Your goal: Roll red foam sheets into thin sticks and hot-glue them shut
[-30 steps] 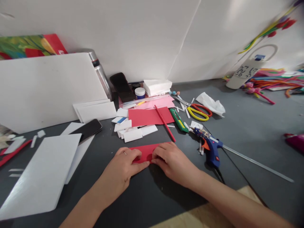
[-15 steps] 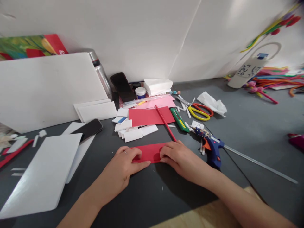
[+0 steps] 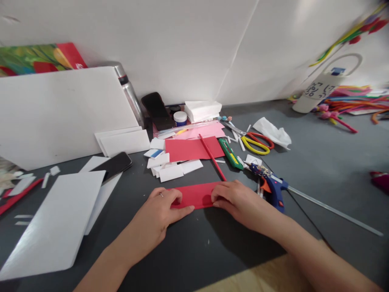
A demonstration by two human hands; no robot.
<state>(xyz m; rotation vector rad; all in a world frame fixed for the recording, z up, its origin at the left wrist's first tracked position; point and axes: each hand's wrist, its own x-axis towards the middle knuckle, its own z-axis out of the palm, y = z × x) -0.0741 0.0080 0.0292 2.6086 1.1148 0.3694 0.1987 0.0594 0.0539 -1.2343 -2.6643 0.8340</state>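
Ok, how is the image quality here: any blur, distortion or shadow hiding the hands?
Head view: wide-angle bending at the edges, far right corner soft; both hands, left hand and right hand, on the red paper strip, sharp and evenly lit, soft shadows beneath.

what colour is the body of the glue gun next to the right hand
Blue, with an orange trigger: the plastic glue gun shows best in the head view, beside the right hand.
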